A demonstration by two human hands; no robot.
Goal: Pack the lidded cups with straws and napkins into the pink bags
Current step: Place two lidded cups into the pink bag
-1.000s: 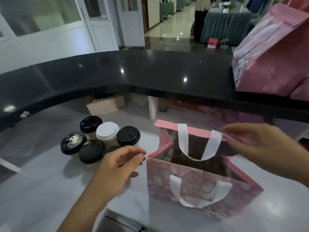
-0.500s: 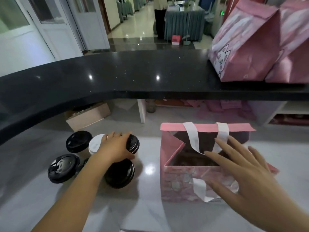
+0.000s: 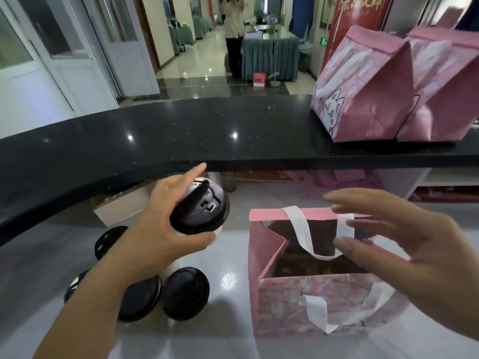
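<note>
Black-lidded round cup (image 3: 201,211) lifted, grasped in left grip (image 3: 166,224); right grip (image 3: 404,244) released, fingers spread over glossy pink bag (image 3: 324,301).

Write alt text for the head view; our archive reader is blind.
The left hand holds a black-lidded cup lifted beside an open pink bag, while the open right hand hovers over the bag's white handles. More lidded cups stand on the white counter.

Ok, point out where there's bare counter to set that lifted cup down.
Free: the white counter between the cup cluster and the open pink bag, and the black ledge left of the folded bags. Crowded: under the left hand.
</note>
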